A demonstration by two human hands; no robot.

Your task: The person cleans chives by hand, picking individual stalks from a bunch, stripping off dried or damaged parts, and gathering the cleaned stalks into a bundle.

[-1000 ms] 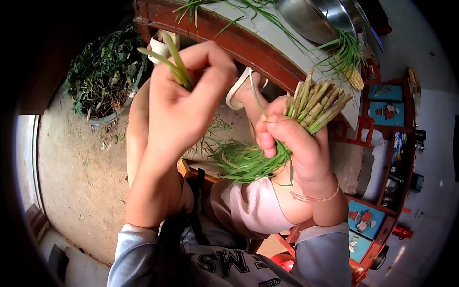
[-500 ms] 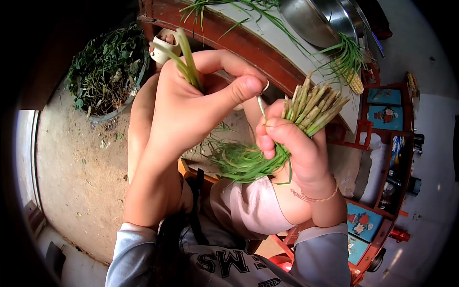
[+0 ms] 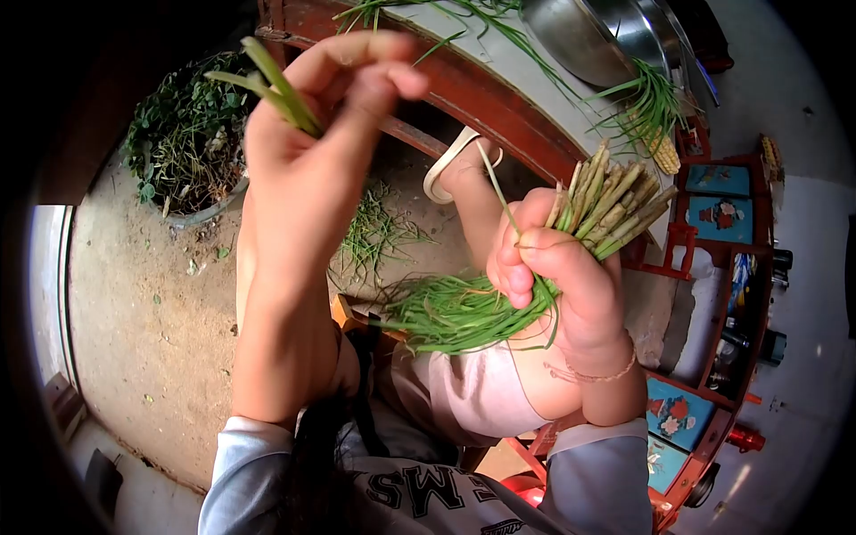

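Note:
My left hand [image 3: 308,178] is raised on the left, with a few pale green stalks [image 3: 283,89] held in its curled fingers. Their cut ends stick out past the back of the hand. Its thumb and fingertips are blurred, so whether they pinch anything is unclear. My right hand [image 3: 562,259] is closed around a thick bunch of garlic chives [image 3: 615,201]. The brownish stem ends point up and right, while the green leaves [image 3: 473,312] hang left over my lap. One thin pale stem [image 3: 496,189] stands apart from the bunch, pinched by the right thumb and finger.
Loose green trimmings [image 3: 379,236] lie on the floor ahead. A pot of leafy plants [image 3: 192,143] stands at the left. On the red-edged table [image 3: 499,120] are a metal basin [image 3: 575,40], more chives [image 3: 646,107] and a corn cob [image 3: 662,153]. A sandalled foot [image 3: 468,165] is below it.
My left hand has moved up and left, away from the right hand, keeping its stalks. My right hand has shifted slightly right with the bunch. The single thin stem now stands free at its tip.

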